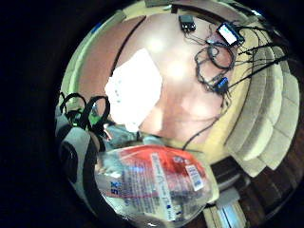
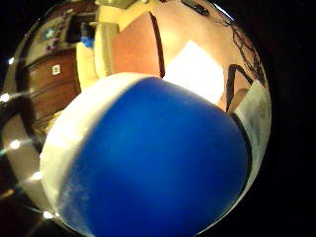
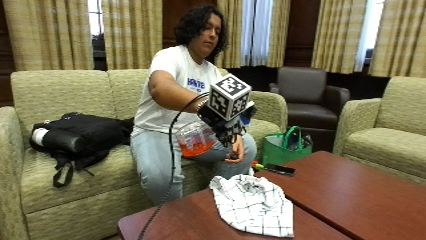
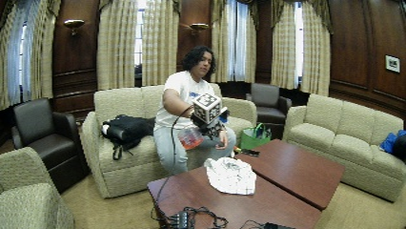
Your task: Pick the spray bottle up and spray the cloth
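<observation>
Spray bottle: the person is holding a clear spray bottle (image 3: pixel 194 140) with orange-red liquid up in the air, above the near end of the wooden table (image 3: pixel 346 195) and in front of their knees. Its lower body is hanging below the hand, tilted.
Grip: the gloved right hand (image 3: pixel 229 131) is wrapping its fingers round the bottle's upper part, clamped on it.
Cloth: a white checked cloth (image 3: pixel 254 204) is lying crumpled on the table, below the bottle and a little toward the camera, apart from it.
Little finger side palm view: here the bottle's labelled body (image 1: pixel 156 183) is showing close up, with a red band, printed text and a barcode; beyond it the cloth (image 1: pixel 134 89) is lying on the table top, and a tangle of black cables (image 1: pixel 216 59) with small devices is sitting at the table's far end. The outside view is not showing those cables.
Thumb side palm view: a blue and white rounded part (image 2: pixel 148 163) is filling most of it, very close to the palm; I cannot tell what part it is. The white cloth (image 2: pixel 196 70) is peeking past its edge.
Wide outside view: the cables (image 4: pixel 197 217) are lying at the near end of the table, well apart from the cloth (image 4: pixel 230 175).
Around: a black bag (image 3: pixel 76 135) is resting on the sofa (image 3: pixel 40 100) beside the person, and a green bag (image 3: pixel 285 146) is standing on the floor by the table.
</observation>
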